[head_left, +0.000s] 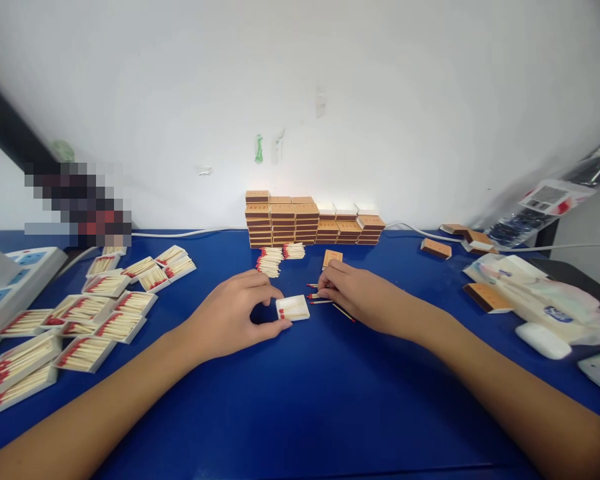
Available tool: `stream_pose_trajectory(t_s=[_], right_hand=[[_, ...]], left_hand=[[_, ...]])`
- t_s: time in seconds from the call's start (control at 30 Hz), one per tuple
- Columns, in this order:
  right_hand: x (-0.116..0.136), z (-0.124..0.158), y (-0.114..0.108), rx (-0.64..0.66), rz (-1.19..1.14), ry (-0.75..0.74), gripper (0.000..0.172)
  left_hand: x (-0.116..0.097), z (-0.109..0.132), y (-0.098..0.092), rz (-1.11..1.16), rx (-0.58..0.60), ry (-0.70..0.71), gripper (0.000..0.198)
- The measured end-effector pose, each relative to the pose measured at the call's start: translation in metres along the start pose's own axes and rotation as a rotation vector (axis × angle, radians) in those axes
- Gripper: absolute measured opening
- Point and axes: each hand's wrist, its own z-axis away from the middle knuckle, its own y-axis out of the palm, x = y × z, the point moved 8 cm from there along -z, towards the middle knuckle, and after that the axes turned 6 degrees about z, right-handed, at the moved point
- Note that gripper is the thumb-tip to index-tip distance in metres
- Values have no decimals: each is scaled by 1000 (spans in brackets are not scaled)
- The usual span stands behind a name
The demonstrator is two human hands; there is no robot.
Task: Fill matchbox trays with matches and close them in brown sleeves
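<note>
A small white matchbox tray point(300, 309) with a few red-headed matches in it lies on the blue table. My left hand point(235, 313) grips the tray's left end between thumb and forefinger. Just right of the tray, my right hand point(357, 293) has its fingertips pinched together at some loose matches point(321, 302). Part of these matches is hidden under the fingers. Behind that hand lies a matchbox cover point(333, 257). Two piles of loose matches point(270, 262) sit farther back, in front of stacked matchboxes point(295, 223).
Several match-filled trays point(105, 300) spread over the left side, beside a white power strip point(10, 287). Matchboxes point(436, 249), a tissue pack point(555, 300), a white mouse-like object point(544, 340) and a plastic bottle point(545, 200) occupy the right. A white cable point(195, 233) runs along the wall.
</note>
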Motion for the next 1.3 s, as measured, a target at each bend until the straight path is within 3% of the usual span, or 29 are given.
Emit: stream_pose_trajectory(t_s=[0.2, 0.53, 0.93, 1.1, 1.2, 1.3], right_hand=[[8, 4, -5, 26, -68, -33, 18], [1, -1, 7, 26, 9, 1, 15], [7, 2, 2, -36, 52, -42, 18], [31, 7, -8, -113, -6, -85, 15], [52, 9, 0, -97, 64, -137, 12], [58, 9, 2, -77, 88, -160, 11]], left_hand=[[-1, -2, 1, -5, 2, 20, 26], [-3, -2, 2, -3, 20, 17, 26], [-3, -2, 2, -20, 23, 28, 26], [-9, -2, 4, -8, 3, 55, 23], [-14, -1, 6, -3, -18, 82, 21], [-15, 0, 6, -11, -22, 91, 20]])
